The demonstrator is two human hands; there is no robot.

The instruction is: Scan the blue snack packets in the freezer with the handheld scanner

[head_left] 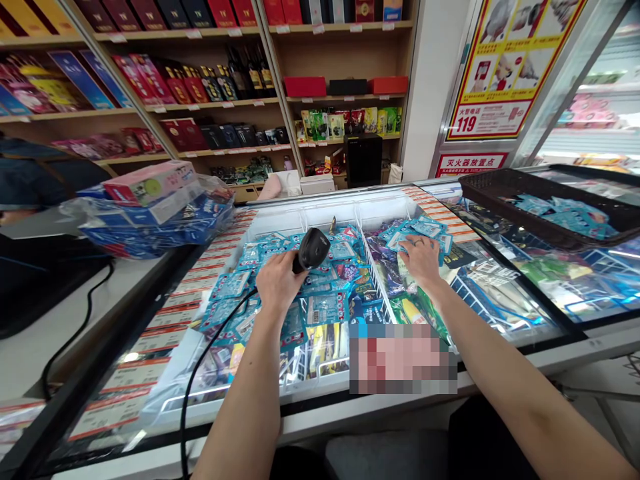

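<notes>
My left hand (279, 283) is wrapped round the handle of a black barcode scanner (314, 249), its cable trailing down past my forearm. Below the scanner lie many flat blue packets (327, 308) spread over the left part of an open-topped chest freezer (300, 212). My right hand (421, 259) lies over a small pile of similar blue packets (400, 235) on the right side of a white wire divider (375, 267). The fingers rest bent on the packets; whether they grip one is hidden.
A dark basket (595, 240) holding blue packets stands at the right. Boxes wrapped in plastic (155, 213) sit at the left near a person's arm. Shelves of boxes and bottles (210, 83) line the back. Price labels (150, 337) cover the freezer's left glass.
</notes>
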